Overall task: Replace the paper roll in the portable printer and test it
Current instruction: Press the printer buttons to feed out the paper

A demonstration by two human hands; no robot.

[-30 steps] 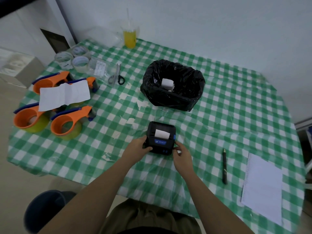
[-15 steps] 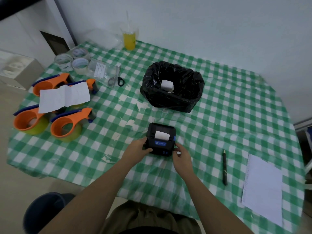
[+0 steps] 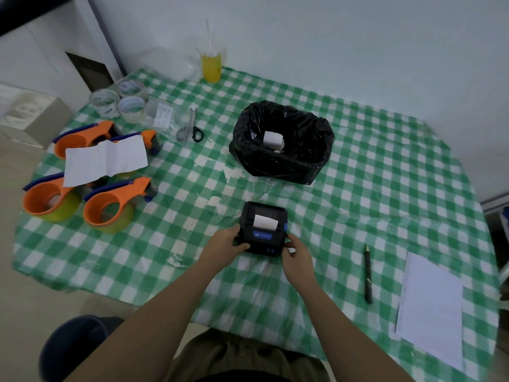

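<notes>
A small black portable printer (image 3: 263, 226) with a blue label sits on the green checked tablecloth (image 3: 358, 202), lid down, with a short strip of white paper (image 3: 265, 222) sticking out of its slot. My left hand (image 3: 227, 245) grips its left side. My right hand (image 3: 297, 253) holds its right front corner, thumb by the blue buttons. Behind the printer stands a bin lined with a black bag (image 3: 283, 143), and a white paper roll (image 3: 273, 139) lies inside it.
Orange tape dispensers (image 3: 110, 202) and a white sheet (image 3: 106, 161) lie at the left, with tape rolls (image 3: 118, 102), scissors (image 3: 192, 128) and a yellow drink (image 3: 211, 64) behind. A pen (image 3: 367, 274) and paper sheet (image 3: 431, 310) lie at the right. A dark bin (image 3: 71, 343) stands below the table's front edge.
Both hands have stayed on the printer's sides with only slight finger shifts. The printer has not visibly moved.
</notes>
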